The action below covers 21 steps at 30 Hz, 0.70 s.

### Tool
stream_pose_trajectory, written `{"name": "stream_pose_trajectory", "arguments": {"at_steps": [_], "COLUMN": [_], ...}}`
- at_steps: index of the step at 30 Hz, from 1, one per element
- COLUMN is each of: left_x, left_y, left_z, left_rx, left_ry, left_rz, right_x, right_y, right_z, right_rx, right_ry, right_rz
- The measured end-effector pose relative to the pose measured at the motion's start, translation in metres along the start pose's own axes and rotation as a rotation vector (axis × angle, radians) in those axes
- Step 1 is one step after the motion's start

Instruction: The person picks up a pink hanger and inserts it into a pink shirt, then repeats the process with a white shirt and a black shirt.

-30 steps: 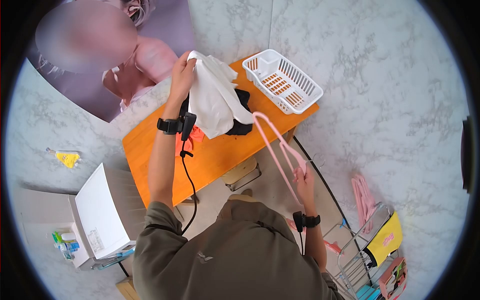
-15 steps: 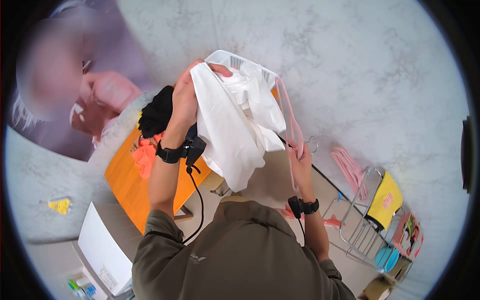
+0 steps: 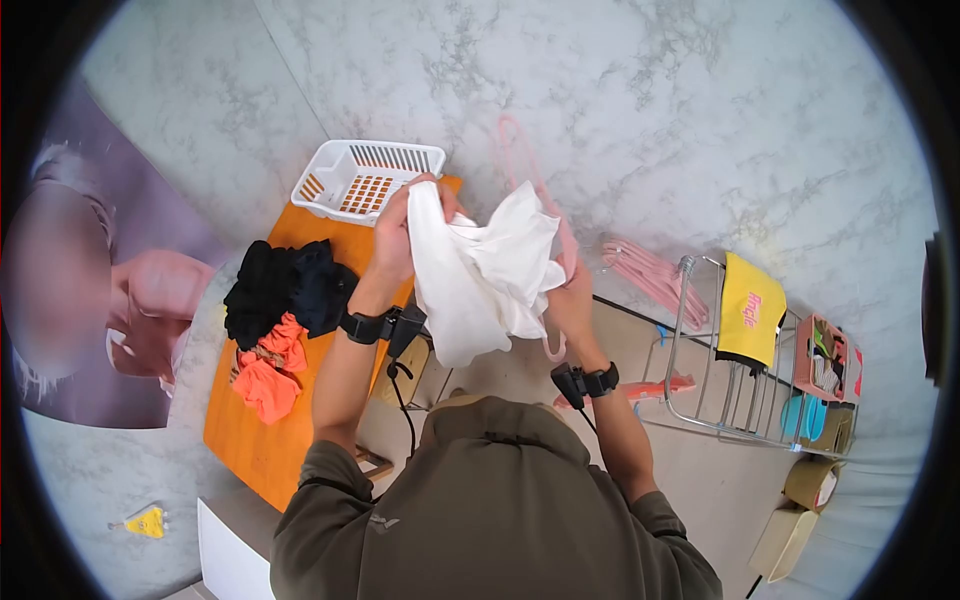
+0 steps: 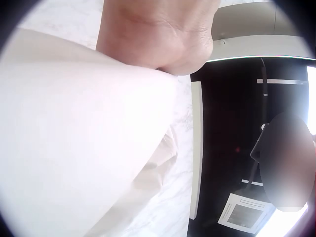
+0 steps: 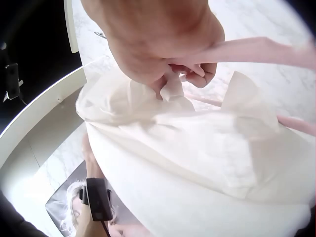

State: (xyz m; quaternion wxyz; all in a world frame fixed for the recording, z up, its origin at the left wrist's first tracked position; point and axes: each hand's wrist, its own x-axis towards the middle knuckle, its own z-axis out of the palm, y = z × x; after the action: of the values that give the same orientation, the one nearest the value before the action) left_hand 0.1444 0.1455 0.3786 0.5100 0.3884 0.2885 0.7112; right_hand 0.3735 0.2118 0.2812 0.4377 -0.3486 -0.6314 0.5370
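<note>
A white garment (image 3: pixel 480 275) hangs in loose folds in front of the person's chest. My left hand (image 3: pixel 400 225) grips its upper left edge, and the cloth drops below the fist. On the other side, my right hand (image 3: pixel 572 300) holds a pink clothes hanger (image 3: pixel 520 160), which stands partly behind the garment. In the right wrist view, curled fingers (image 5: pixel 197 74) wrap the hanger's pink bar, and a fold of white cloth sits at the fingertips. The left wrist view is mostly filled by the cloth (image 4: pixel 74 133); the left fingers are hidden behind it.
An orange wooden table (image 3: pixel 240 450) stands at left, bearing a white plastic basket (image 3: pixel 330 200), dark clothes (image 3: pixel 270 295) and orange clothes (image 3: pixel 268 385). At right are several pink hangers (image 3: pixel 655 280) and a metal rack (image 3: pixel 690 400) with a yellow cloth (image 3: pixel 750 310).
The view has turned toward the right. The white garment has come off the table, and the hands have drawn together, bringing the hanger beside and partly behind the cloth.
</note>
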Motion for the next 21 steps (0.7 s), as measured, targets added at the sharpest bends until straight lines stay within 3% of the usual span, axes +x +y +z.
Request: {"name": "stream_pose_trajectory", "arguments": {"at_steps": [5,7,9,10,12,15,21], "left_x": [-0.010,-0.020,-0.026,-0.026,-0.028,-0.032,-0.048], "left_y": [-0.019,-0.031,-0.047,-0.055,-0.064,-0.086,-0.088], "left_z": [-0.040,-0.044,-0.050,-0.049,-0.052,-0.044,0.023], "left_rx": [0.121,0.182,0.109,0.211,0.444,0.542,0.861], "left_ry": [0.099,0.150,0.060,0.051,0.090,0.103,-0.108], "left_rz": [0.047,-0.028,-0.058,-0.115,-0.299,-0.310,0.063], "right_x": [0.003,0.008,0.012,0.013,0.011,0.011,0.016], "right_y": [-0.021,-0.033,-0.044,-0.051,-0.074,-0.077,-0.061], "right_z": [-0.034,-0.041,-0.040,-0.038,-0.033,-0.025,-0.020], "right_rx": [-0.010,-0.006,0.014,0.040,0.072,0.051,-0.092], "right_ry": [0.118,0.107,0.091,0.070,0.027,-0.043,-0.202], "right_rz": [-0.025,-0.147,-0.173,-0.198,-0.119,-0.045,-0.087]}}
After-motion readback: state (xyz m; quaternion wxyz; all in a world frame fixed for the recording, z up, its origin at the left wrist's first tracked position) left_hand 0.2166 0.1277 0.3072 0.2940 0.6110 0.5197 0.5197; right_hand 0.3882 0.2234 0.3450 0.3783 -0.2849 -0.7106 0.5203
